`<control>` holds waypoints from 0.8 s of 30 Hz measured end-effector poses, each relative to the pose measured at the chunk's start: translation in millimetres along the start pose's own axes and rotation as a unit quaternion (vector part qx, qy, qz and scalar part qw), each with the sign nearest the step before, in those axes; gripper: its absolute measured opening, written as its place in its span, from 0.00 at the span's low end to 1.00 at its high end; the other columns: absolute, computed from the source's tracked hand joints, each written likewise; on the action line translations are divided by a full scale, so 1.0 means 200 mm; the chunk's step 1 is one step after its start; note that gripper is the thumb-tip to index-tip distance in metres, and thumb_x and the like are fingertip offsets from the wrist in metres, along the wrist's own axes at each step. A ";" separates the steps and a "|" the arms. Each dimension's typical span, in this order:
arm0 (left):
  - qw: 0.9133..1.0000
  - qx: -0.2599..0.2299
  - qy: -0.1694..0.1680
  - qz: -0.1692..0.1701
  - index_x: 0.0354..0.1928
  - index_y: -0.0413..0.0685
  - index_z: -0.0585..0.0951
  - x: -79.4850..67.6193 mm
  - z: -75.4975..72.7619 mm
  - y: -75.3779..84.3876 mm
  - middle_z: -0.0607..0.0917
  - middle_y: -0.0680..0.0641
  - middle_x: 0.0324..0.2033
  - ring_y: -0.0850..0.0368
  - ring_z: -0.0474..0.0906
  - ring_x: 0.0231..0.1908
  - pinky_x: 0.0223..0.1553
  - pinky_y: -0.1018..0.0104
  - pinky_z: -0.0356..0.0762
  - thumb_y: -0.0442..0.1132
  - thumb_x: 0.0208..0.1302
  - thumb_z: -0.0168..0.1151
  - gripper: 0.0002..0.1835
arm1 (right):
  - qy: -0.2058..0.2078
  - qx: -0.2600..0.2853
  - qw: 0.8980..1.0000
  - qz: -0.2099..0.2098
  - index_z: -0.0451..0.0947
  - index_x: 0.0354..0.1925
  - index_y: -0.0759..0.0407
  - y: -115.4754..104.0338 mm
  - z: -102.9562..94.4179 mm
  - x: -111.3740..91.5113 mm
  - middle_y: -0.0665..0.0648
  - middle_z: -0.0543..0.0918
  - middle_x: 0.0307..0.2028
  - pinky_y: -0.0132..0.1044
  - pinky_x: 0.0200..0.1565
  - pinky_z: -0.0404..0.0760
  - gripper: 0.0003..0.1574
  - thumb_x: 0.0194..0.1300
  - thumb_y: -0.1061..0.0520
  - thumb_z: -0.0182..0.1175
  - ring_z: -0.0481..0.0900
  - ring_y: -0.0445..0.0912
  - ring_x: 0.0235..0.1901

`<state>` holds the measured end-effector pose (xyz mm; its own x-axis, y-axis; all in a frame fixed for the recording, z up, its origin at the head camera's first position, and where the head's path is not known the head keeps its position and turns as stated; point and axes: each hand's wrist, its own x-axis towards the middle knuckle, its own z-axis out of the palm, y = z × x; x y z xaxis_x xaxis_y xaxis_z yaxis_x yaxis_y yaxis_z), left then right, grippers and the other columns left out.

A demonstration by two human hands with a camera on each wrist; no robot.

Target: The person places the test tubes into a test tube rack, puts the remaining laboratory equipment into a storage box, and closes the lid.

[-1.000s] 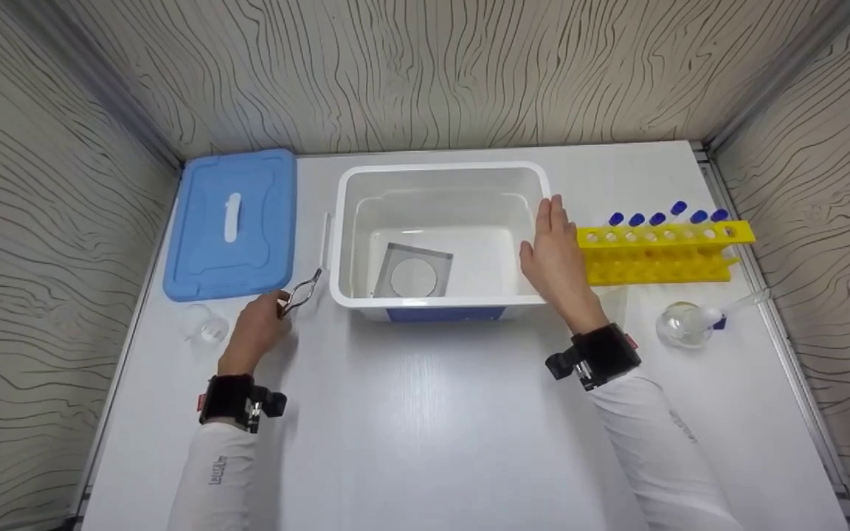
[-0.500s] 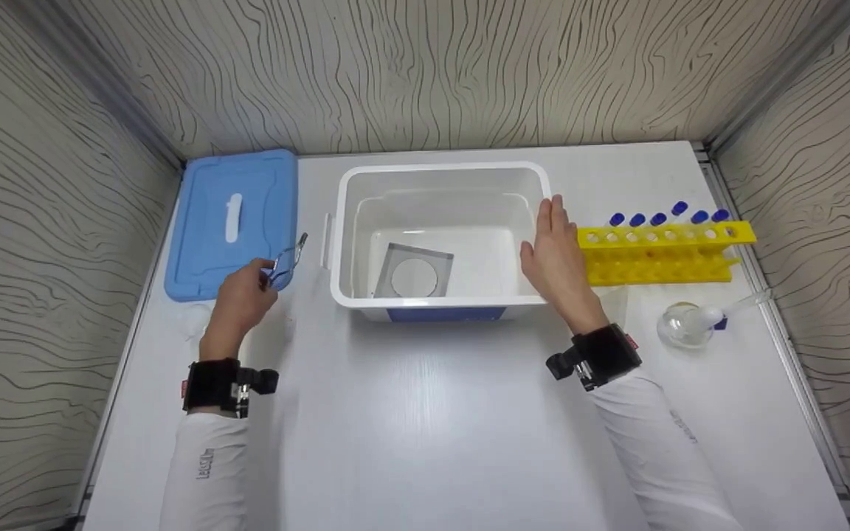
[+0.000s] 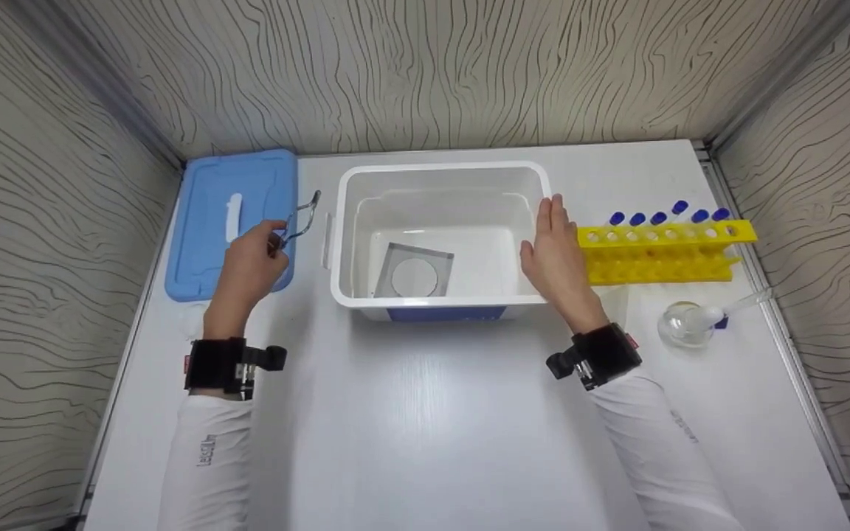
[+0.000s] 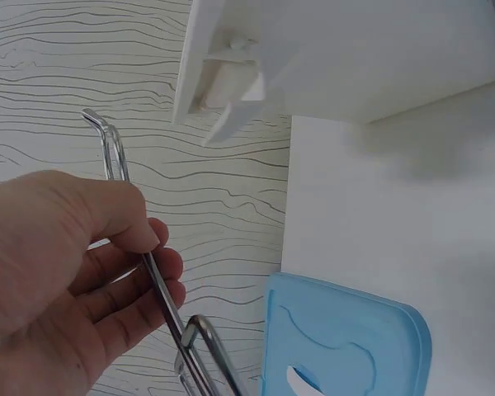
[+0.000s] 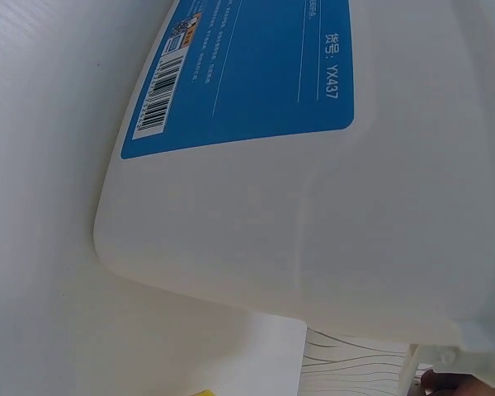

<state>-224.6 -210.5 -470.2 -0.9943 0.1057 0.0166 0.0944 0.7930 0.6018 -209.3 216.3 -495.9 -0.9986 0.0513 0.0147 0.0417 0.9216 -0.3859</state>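
Observation:
Above the right edge of the blue lid (image 3: 204, 254), my left hand (image 3: 251, 258) pinches metal tongs (image 3: 310, 217) between thumb and fingers. The left wrist view shows the tongs' shiny bent rods (image 4: 167, 301) crossing the left hand (image 4: 82, 264). My right hand (image 3: 558, 262) rests on the right rim of the white plastic bin (image 3: 443, 304), fingers straight and thumb over the inner side. Inside the bin lies a grey square wire gauze (image 3: 436, 265) with a pale round centre. In the right wrist view, the bin's outer wall (image 5: 214, 223) hides most of that hand.
Right of the bin stands a yellow test tube rack (image 3: 661, 273) with several blue-capped tubes (image 3: 679, 208) behind it. A round glass flask (image 3: 683, 326) sits in front of the rack. Clear glassware (image 3: 195, 318) by the left wrist is partly hidden.
My left hand has lifted the tongs off the table, moving left over the lid, then farther back and slightly right. The right hand and the bin have stayed in place.

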 end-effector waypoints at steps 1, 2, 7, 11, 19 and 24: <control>1.000 0.002 0.004 0.006 0.65 0.36 0.73 0.01 -0.01 0.02 0.84 0.34 0.44 0.43 0.81 0.41 0.43 0.52 0.79 0.28 0.63 0.52 0.26 | 0.002 0.000 1.000 -0.001 0.42 0.76 0.72 0.00 0.00 0.00 0.73 0.43 0.77 0.61 0.74 0.54 0.47 0.72 0.56 0.54 0.52 0.68 0.75; 1.000 0.004 0.008 0.013 0.64 0.36 0.73 0.02 -0.02 0.03 0.85 0.34 0.44 0.43 0.81 0.41 0.43 0.52 0.79 0.28 0.63 0.52 0.25 | 0.003 -0.001 1.000 -0.002 0.42 0.76 0.72 0.00 0.00 0.00 0.73 0.43 0.77 0.61 0.74 0.54 0.47 0.72 0.56 0.53 0.52 0.68 0.75; 1.000 0.000 0.016 0.025 0.65 0.38 0.73 0.04 -0.07 0.14 0.85 0.35 0.45 0.43 0.82 0.43 0.44 0.51 0.81 0.28 0.64 0.53 0.26 | 0.000 0.002 1.000 0.002 0.42 0.77 0.71 0.00 0.00 0.00 0.72 0.42 0.78 0.60 0.75 0.53 0.47 0.72 0.55 0.52 0.51 0.67 0.76; 0.999 -0.003 0.011 0.041 0.65 0.38 0.73 0.05 -0.09 0.23 0.85 0.35 0.45 0.43 0.83 0.43 0.44 0.51 0.82 0.27 0.64 0.51 0.26 | -0.003 0.004 1.000 0.003 0.41 0.77 0.71 0.00 0.01 0.00 0.72 0.42 0.78 0.61 0.75 0.52 0.47 0.72 0.55 0.53 0.51 0.67 0.76; 0.994 0.015 0.001 0.112 0.64 0.39 0.74 0.08 -0.10 0.43 0.85 0.37 0.45 0.46 0.82 0.43 0.45 0.54 0.82 0.27 0.65 0.52 0.24 | -0.006 0.000 1.000 0.005 0.41 0.77 0.70 -0.01 0.00 0.00 0.72 0.42 0.78 0.61 0.74 0.54 0.47 0.72 0.55 0.53 0.51 0.67 0.76; 0.987 0.018 0.001 0.159 0.63 0.39 0.75 0.11 -0.08 0.55 0.85 0.39 0.44 0.47 0.81 0.41 0.45 0.55 0.80 0.27 0.64 0.54 0.24 | -0.003 0.005 1.000 0.002 0.42 0.77 0.71 0.00 0.00 0.01 0.72 0.42 0.78 0.61 0.75 0.52 0.47 0.72 0.55 0.53 0.51 0.66 0.76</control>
<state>-237.1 -130.1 -391.3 -0.9142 0.3519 0.2007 0.4032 0.7413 0.5366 -210.5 216.2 -495.9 -0.9986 0.0524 0.0087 0.0447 0.9177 -0.3947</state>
